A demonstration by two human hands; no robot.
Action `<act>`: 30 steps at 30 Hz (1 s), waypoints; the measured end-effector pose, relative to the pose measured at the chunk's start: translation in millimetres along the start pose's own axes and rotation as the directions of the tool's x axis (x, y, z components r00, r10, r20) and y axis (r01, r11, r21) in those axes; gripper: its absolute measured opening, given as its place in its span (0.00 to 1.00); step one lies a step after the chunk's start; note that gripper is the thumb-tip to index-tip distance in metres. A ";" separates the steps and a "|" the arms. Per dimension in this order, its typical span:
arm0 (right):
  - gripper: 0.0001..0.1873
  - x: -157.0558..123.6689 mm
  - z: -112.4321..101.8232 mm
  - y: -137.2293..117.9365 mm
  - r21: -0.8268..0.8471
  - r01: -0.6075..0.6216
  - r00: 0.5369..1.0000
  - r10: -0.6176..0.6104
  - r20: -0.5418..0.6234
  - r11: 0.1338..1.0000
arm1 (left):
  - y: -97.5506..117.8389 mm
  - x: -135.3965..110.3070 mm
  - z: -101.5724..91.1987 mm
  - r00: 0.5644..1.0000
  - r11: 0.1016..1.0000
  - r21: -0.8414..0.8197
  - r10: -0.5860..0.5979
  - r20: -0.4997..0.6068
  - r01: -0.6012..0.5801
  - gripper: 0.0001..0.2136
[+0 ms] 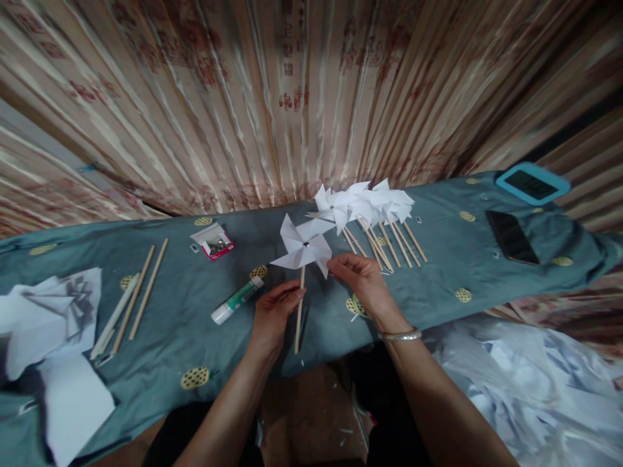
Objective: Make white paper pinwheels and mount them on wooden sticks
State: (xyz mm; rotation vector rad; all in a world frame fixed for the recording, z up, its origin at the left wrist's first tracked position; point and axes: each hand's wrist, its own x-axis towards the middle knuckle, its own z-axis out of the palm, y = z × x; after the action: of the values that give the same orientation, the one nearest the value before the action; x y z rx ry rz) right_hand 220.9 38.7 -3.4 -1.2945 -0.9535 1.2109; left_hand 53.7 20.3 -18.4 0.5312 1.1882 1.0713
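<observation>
A white paper pinwheel point(311, 248) with a shiny pin at its centre is held upright over the cloth-covered table. My left hand point(275, 312) is closed round its wooden stick point(300, 318), just below the blades. With thumb and fingers together, my right hand point(363, 282) pinches the tip of the lower right blade. Left of my left hand lies a glue stick point(237, 299) with a green label. Beyond my right hand, several finished pinwheels point(363, 202) lie in an overlapping row, their sticks pointing towards me.
A small red-and-white box of pins point(217, 245) stands open at centre left. Wooden sticks point(148, 288) and white paper sheets point(73, 402) lie further left. On the right are a dark phone point(512, 237) and a blue-framed device point(533, 183). A plastic bag of paper point(530, 383) sits below.
</observation>
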 end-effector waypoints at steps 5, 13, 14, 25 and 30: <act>0.20 -1.1 0.9 -0.3 -0.004 0.003 1.000 -0.003 0.017 1.000 | 0.2 -0.7 -0.6 1.000 1.000 0.005 0.002 -0.006 -0.002 0.17; 0.21 -3.2 4.5 0.7 -0.012 0.003 0.998 -0.002 0.063 1.000 | 2.3 -1.6 1.5 1.000 1.000 -0.002 0.007 0.001 -0.007 0.17; 0.20 -3.4 5.4 0.7 -0.007 -0.001 0.998 0.002 0.065 1.000 | 2.3 -1.6 1.7 1.000 1.000 -0.009 0.004 0.003 -0.004 0.17; 0.21 -6.0 9.1 0.3 -0.026 0.012 0.996 -0.010 0.094 1.000 | 1.2 -1.6 0.9 1.000 1.000 -0.006 0.010 0.024 -0.010 0.15; 0.21 -6.3 9.7 1.7 -0.052 0.034 0.994 -0.028 0.107 0.998 | 0.4 -0.7 0.2 1.000 1.000 -0.014 0.010 0.023 -0.010 0.15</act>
State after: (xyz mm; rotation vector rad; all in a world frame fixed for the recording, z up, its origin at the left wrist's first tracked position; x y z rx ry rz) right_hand 210.1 34.1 -3.5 -1.2625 -1.0853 1.2472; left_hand 53.8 19.9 -17.7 0.5376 1.1578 1.0789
